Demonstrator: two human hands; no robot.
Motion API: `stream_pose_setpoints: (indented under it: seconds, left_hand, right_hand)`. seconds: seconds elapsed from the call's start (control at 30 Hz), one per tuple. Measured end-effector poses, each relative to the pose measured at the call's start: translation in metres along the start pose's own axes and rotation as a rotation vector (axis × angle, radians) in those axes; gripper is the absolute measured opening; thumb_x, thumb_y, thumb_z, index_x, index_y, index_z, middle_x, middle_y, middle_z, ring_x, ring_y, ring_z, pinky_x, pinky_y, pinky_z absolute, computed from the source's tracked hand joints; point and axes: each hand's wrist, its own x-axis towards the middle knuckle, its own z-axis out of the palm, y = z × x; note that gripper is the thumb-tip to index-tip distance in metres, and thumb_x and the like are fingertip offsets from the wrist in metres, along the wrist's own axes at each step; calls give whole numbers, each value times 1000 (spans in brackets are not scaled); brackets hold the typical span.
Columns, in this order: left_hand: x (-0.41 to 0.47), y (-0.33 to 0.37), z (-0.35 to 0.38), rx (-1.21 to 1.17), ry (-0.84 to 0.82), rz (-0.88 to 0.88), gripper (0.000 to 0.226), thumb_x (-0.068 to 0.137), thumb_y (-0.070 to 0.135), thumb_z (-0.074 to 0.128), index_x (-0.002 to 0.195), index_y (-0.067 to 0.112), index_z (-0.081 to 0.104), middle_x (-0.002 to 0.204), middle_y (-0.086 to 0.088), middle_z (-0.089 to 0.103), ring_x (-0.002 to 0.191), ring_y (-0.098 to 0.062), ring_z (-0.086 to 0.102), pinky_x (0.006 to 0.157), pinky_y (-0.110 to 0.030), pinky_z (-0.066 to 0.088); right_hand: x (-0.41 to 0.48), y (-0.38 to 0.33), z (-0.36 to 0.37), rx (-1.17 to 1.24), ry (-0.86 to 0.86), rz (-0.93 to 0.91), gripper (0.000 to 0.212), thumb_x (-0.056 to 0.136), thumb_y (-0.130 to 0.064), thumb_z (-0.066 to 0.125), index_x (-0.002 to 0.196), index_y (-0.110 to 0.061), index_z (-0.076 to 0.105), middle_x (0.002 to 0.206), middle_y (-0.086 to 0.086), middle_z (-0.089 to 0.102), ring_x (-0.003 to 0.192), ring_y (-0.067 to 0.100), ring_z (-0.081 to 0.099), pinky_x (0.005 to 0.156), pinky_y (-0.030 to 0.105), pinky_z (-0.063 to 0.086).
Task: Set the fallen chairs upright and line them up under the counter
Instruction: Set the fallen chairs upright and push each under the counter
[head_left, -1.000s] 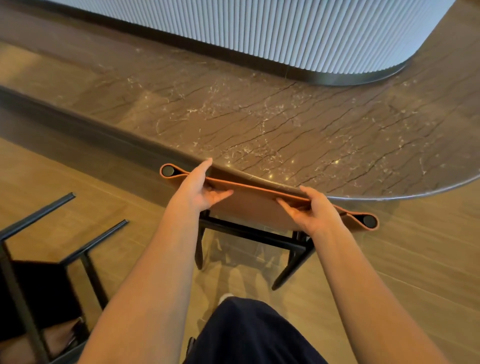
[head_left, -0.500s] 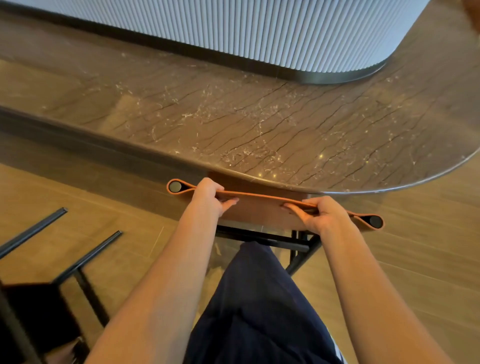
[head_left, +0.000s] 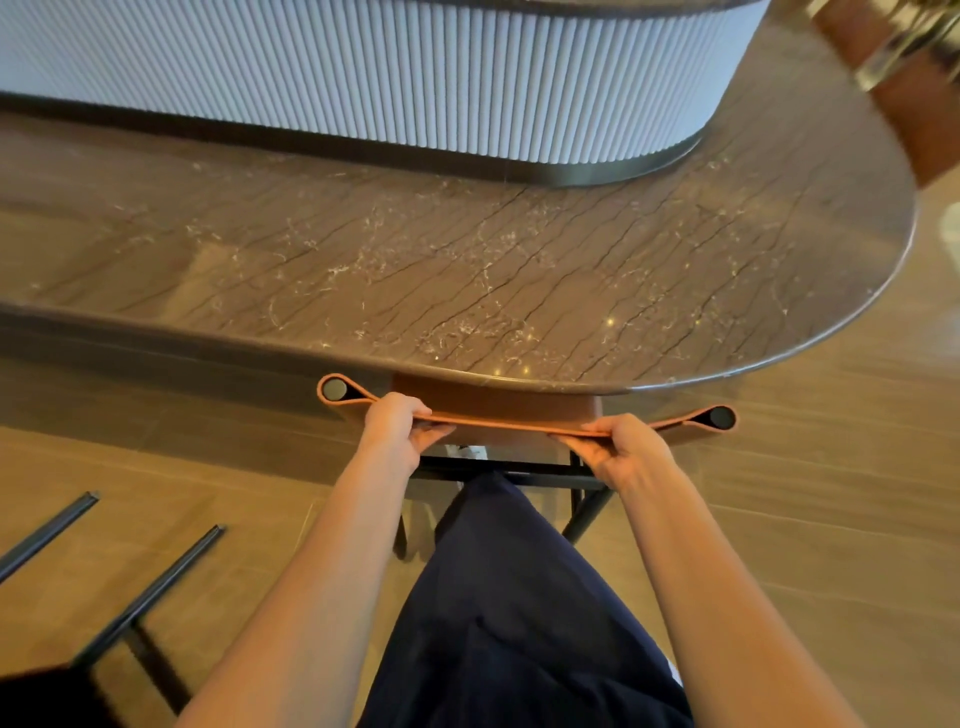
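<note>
Upright chair (head_left: 493, 402): seat tucked under the front edge of the desk (head_left: 467, 270), orange backrest strap (head_left: 524, 423) just clear of that edge w/ black post ends showing at both sides. Left hand (head_left: 397, 428) closed over the strap's left portion, fingers curled under. Right hand (head_left: 621, 449) closed over the right portion, same grip. Black frame rails visible below the strap. Second chair (head_left: 130, 597) down-left of the desk, well apart from it; only dark legs in view (attitude: cannot tell for certain, legs angled upward). Dark trouser leg (head_left: 519, 623) directly behind the upright chair. White fluted panel (head_left: 389, 73) beyond the desk.
</note>
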Motion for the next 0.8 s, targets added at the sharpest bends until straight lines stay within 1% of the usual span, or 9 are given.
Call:
stream_pose_setpoints:
  seconds: [0.1, 0.17, 0.2, 0.27, 0.37, 0.47, 0.6, 0.73, 0.8]
  left_hand:
    - [10, 12, 9, -2, 0, 46, 33, 89, -14, 41, 116, 3, 46, 96, -19, 56, 86, -35, 61, 56, -45, 57]
    - [19, 21, 10, -14, 8, 68, 35, 88, -15, 40, 118, 3, 45, 95, -18, 53, 88, -36, 59, 66, -48, 56]
    - [23, 24, 8, -25, 18, 72, 35, 88, -15, 40, 117, 4, 45, 95, -18, 52, 87, -36, 58, 69, -49, 55]
    - [28, 28, 2, -30, 24, 70, 30, 88, -15, 41, 110, 3, 47, 97, -18, 53, 82, -36, 59, 68, -48, 55]
    - [32, 30, -1, -32, 9, 79, 23, 87, -15, 40, 100, 2, 48, 97, -19, 53, 80, -36, 61, 68, -46, 55]
    - [31, 29, -1, -18, 6, 79, 21, 89, -14, 40, 101, 1, 48, 98, -21, 53, 81, -36, 61, 74, -47, 55]
    - [28, 26, -5, 21, 24, 68, 19, 90, -14, 37, 90, 3, 47, 99, -21, 52, 84, -37, 61, 75, -48, 54]
    - [28, 25, -15, 7, 19, 69, 20, 90, -15, 36, 91, 2, 46, 97, -21, 53, 92, -41, 60, 78, -50, 53]
    - [26, 28, -23, 0, 21, 66, 19, 90, -15, 37, 93, 2, 47, 95, -22, 54, 91, -40, 61, 79, -50, 53]
  right_hand:
    - [9, -7, 10, 23, -15, -5, 47, 89, 19, 29, 134, 7, 39, 117, 31, 53, 119, 51, 49, 92, 63, 41]
    - [12, -8, 22, 40, -51, -6, 37, 90, 20, 29, 122, 10, 45, 112, 30, 55, 120, 51, 48, 95, 63, 39]
    - [12, -7, 27, 38, -59, -3, 30, 90, 20, 30, 113, 11, 46, 104, 29, 56, 119, 52, 48, 94, 63, 38]
    - [14, -4, 36, 26, -84, 4, 29, 89, 20, 31, 111, 8, 44, 94, 27, 54, 117, 53, 48, 93, 64, 39]
    - [16, -6, 42, 30, -89, 20, 34, 89, 20, 31, 119, 7, 42, 96, 28, 53, 116, 54, 48, 91, 64, 41]
    - [13, -10, 43, 36, -96, 51, 25, 89, 20, 32, 108, 9, 45, 97, 29, 53, 116, 54, 49, 87, 64, 43]
    - [8, -5, 40, 41, -74, 74, 21, 89, 20, 33, 93, 5, 46, 92, 26, 54, 112, 50, 53, 95, 61, 43]
    - [3, 1, 42, 51, -90, 83, 23, 89, 20, 32, 101, 4, 44, 94, 25, 52, 104, 46, 53, 93, 61, 42]
    - [2, 3, 47, 33, -105, 94, 22, 89, 21, 33, 97, 4, 45, 95, 25, 52, 98, 45, 54, 91, 61, 44]
